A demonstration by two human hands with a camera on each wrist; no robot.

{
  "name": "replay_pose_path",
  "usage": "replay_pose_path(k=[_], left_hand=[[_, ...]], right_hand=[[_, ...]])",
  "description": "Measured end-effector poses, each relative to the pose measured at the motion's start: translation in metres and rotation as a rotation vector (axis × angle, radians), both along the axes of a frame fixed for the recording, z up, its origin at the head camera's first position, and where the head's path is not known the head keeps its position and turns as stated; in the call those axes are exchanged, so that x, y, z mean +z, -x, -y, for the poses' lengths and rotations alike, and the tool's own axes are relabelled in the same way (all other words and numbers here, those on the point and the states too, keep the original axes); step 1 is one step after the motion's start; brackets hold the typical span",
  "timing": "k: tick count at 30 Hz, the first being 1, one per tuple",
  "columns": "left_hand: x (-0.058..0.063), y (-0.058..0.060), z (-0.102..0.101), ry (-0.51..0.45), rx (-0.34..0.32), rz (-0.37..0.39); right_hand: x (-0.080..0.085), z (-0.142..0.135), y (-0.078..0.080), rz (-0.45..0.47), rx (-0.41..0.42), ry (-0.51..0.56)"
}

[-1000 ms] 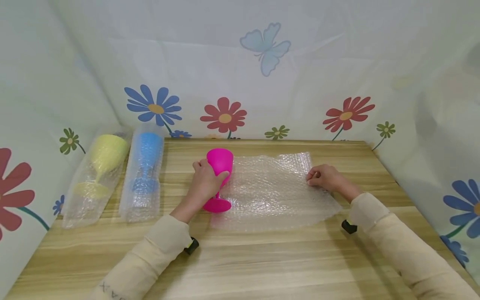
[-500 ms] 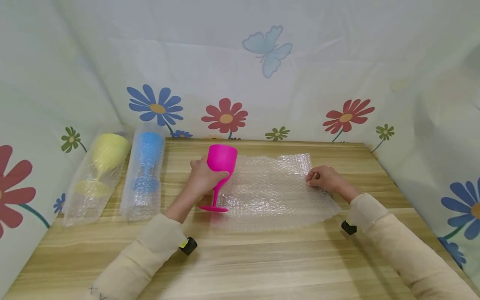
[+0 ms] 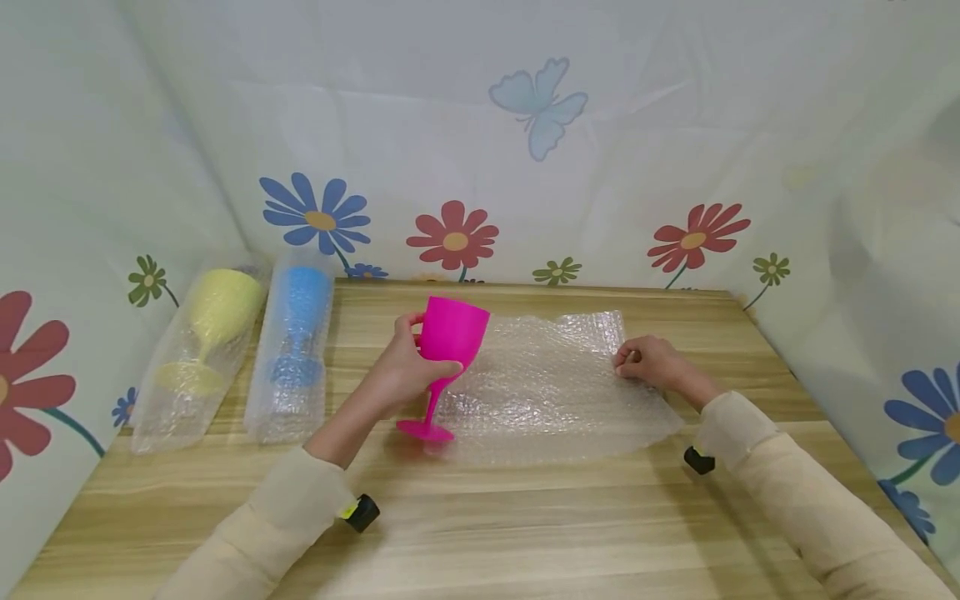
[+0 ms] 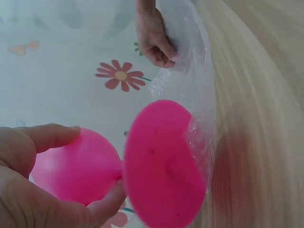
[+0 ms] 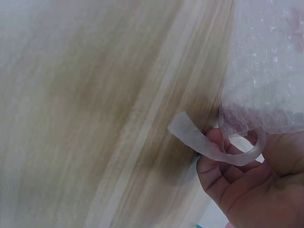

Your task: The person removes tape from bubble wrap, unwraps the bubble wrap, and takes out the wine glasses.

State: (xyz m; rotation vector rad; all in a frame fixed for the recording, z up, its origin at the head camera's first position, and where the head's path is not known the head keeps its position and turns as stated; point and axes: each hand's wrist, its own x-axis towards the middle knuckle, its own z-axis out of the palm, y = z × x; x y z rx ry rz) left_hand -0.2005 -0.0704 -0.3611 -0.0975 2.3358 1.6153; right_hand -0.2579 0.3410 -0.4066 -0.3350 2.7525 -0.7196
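Observation:
My left hand (image 3: pixel 396 371) grips a bright pink plastic goblet (image 3: pixel 456 333) around its bowl. The goblet leans with its rim to the right, and its round foot (image 4: pixel 159 161) faces the left wrist camera. Just right of it, a clear bubble wrap bag (image 3: pixel 547 387) lies flat on the table, partly behind the goblet's stem and foot. At the bag's right edge, my right hand (image 3: pixel 651 362) pinches the plastic between thumb and curled fingers. A translucent strip (image 5: pixel 187 132) curls out over those fingers in the right wrist view.
On the left of the wooden table (image 3: pixel 517 525) lie a yellow goblet (image 3: pixel 225 304) and a blue goblet (image 3: pixel 306 300), each inside bubble wrap. A white flowered cloth (image 3: pixel 600 183) walls in the back and both sides.
The pink goblet has tipped, its rim shifting right and its foot slightly left and nearer. My left wrist has moved back and left. The right hand stays at the bag's edge.

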Motion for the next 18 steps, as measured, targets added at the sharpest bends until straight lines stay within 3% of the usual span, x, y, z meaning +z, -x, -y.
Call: replay_pose_path(k=[9, 16, 18], left_hand=[[0.003, -0.022, 0.004, -0.031, -0.101, -0.083], [0.008, -0.038, 0.006, 0.001, -0.088, -0.061], [0.009, -0.044, 0.005, 0.019, -0.088, -0.088]], right_hand=[[-0.001, -0.001, -0.002, -0.014, 0.004, -0.003], [0.000, -0.001, -0.002, -0.015, 0.007, 0.009], [-0.001, -0.001, -0.002, -0.015, 0.005, 0.010]])
